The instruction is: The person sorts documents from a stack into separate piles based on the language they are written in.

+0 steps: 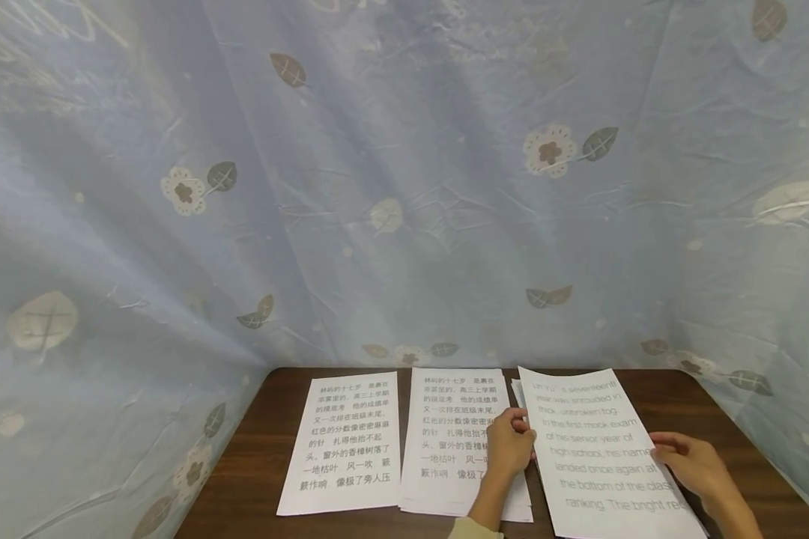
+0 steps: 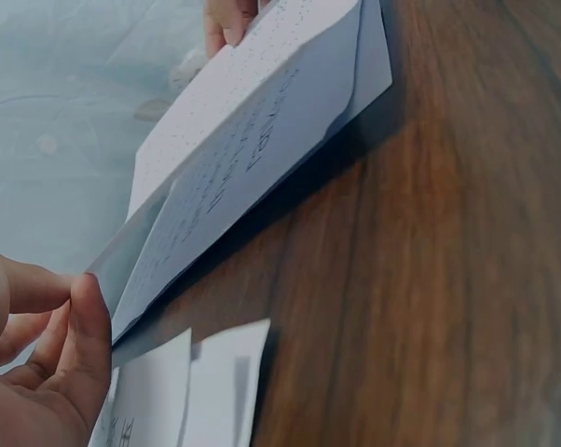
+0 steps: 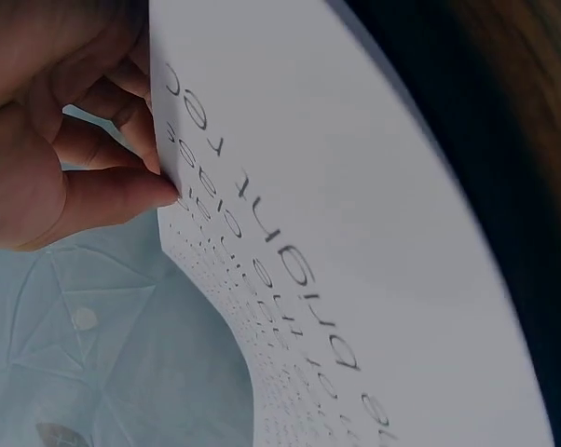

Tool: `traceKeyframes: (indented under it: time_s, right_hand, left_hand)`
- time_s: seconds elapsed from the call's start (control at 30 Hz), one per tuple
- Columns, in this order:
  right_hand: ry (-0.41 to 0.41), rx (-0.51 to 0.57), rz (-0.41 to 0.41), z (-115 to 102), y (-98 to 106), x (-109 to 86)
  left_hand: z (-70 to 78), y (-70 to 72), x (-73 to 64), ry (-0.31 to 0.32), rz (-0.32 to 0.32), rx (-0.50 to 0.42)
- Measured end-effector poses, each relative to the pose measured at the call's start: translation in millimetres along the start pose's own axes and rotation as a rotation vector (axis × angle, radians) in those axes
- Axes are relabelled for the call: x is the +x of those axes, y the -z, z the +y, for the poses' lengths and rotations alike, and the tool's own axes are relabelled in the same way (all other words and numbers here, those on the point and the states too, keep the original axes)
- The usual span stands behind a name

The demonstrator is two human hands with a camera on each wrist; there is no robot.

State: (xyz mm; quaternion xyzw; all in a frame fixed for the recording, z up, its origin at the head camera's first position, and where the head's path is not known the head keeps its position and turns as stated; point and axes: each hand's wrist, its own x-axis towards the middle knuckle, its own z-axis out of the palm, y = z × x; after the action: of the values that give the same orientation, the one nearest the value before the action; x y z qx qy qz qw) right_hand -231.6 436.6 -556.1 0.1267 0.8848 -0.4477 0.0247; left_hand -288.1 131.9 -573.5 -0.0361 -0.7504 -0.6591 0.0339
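Observation:
A sheet of paper printed in English [image 1: 593, 457] is raised at the right of the table, one hand at each long side. My left hand [image 1: 510, 442] pinches its left edge between thumb and fingers, as the left wrist view shows. At the right edge my right hand [image 1: 697, 468] pinches the sheet, thumb on the printed face in the right wrist view. The sheet bows between the hands. Under it, more printed paper [image 2: 234, 177] shows in the left wrist view, its far part hidden. My left wrist overlaps a middle stack of Chinese-printed sheets [image 1: 452, 442].
Another Chinese-printed sheet [image 1: 347, 442] lies at the left of the dark wooden table [image 1: 236, 464]. The sheets in the middle stack are slightly out of line at the lower edge. A pale blue curtain [image 1: 404, 224] with leaves and flowers hangs behind and around the table.

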Motion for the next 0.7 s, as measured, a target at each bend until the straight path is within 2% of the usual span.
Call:
traceKeyframes:
  time_s: [0.07, 0.47, 0.7]
  right_hand:
    - [0.008, -0.017, 0.013, 1.6, 2.1, 0.7]
    - [0.064, -0.072, 0.100, 6.2, 1.9, 5.6]
    - [0.069, -0.095, 0.135, 4.1, -1.4, 5.9]
  left_hand:
    - [-0.5, -3.9, 0.8, -0.015, -0.003, 0.012]
    - [3.1, -12.8, 6.1, 0.031, -0.003, 0.020]
    - [5.1, -12.3, 5.0, -0.001, -0.005, 0.058]
